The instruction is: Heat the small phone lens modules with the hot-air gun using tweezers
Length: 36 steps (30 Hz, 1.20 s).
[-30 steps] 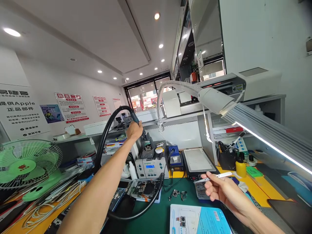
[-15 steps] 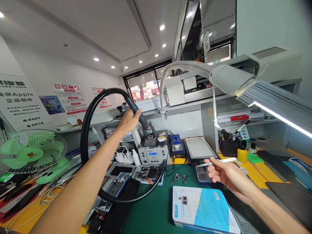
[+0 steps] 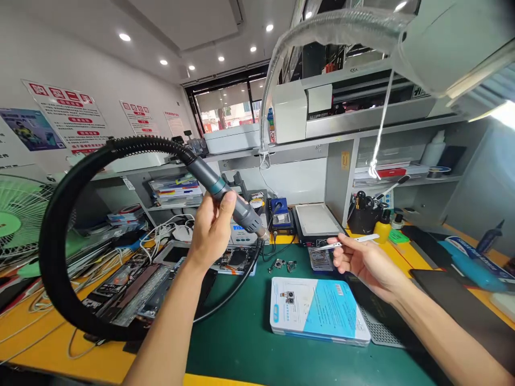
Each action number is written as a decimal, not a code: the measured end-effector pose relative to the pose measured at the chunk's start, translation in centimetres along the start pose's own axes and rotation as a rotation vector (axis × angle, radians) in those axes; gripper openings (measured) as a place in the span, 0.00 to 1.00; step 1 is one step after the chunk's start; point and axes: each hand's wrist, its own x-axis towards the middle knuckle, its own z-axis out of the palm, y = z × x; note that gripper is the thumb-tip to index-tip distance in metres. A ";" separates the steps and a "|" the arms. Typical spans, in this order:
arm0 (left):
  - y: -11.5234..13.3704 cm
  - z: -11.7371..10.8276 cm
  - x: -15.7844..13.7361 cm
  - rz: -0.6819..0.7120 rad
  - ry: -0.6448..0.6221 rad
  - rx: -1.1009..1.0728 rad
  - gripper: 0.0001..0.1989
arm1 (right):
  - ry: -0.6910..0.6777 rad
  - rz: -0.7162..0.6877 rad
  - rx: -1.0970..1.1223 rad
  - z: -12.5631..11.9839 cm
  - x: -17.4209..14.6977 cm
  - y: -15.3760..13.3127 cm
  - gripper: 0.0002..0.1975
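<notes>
The left hand (image 3: 211,230) has its fingers wrapped around the gun (image 3: 244,214), held in the air over the mat's (image 3: 233,343) far left part, nozzle (image 3: 263,234) slanting down to the right. The station (image 3: 241,236) shows a lit display, so the nozzle may be hot; a dropped wrist could scorch the cable (image 3: 231,292) or the small parts (image 3: 278,264) near the mat's far edge. The hose (image 3: 54,230) loops over the tabletop's (image 3: 28,346) left side; one pull might sweep the boards (image 3: 108,280) there. The right hand (image 3: 364,262) pinches the tweezers (image 3: 368,237) above the mat's far edge, right of its middle; a loose pinch could drop them onto the case (image 3: 321,261).
</notes>
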 end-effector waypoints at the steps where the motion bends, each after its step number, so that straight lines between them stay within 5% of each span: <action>1: -0.3 0.4 -0.6 -0.002 0.003 -0.031 0.21 | -0.004 0.000 -0.009 0.0 0.1 0.1 0.12; 11: -2.3 3.4 -4.4 -0.110 0.012 -0.364 0.11 | 0.025 -0.038 -0.153 0.5 0.2 0.8 0.18; 19: -4.6 2.4 -6.0 -0.227 0.177 -0.538 0.14 | 0.085 -0.227 -0.537 -0.1 1.1 1.3 0.29; 27: -5.2 0.9 -6.2 -0.284 0.219 -0.568 0.15 | -0.218 -0.307 -1.355 6.0 4.5 1.5 0.14; 36: -5.5 1.0 -6.7 -0.296 0.176 -0.569 0.15 | -0.572 -0.244 -1.939 10.8 11.8 3.6 0.17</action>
